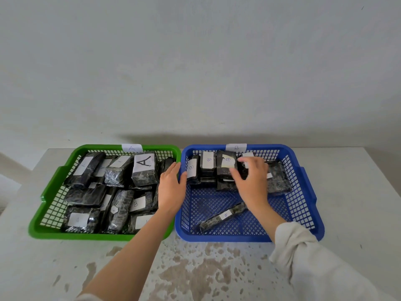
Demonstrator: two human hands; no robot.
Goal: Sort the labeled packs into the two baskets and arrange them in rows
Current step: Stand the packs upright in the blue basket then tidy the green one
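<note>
I see the green plastic lattice basket on the left, with a paper tag reading "A" at its 12 o'clock rim. Inside lie black film-wrapped packs with white labels. The tall pack shows a big "A", and a stray pack at 4 o'clock reads "B". The left hand lies at the 3 o'clock edge, fingers straight, holding nothing. The blue plastic lattice basket has a second tag, "B". A row of "B" packs stands at 12 o'clock. The right hand curls its fingers around the middle pack. A loose "B" pack lies at 6 o'clock.
</note>
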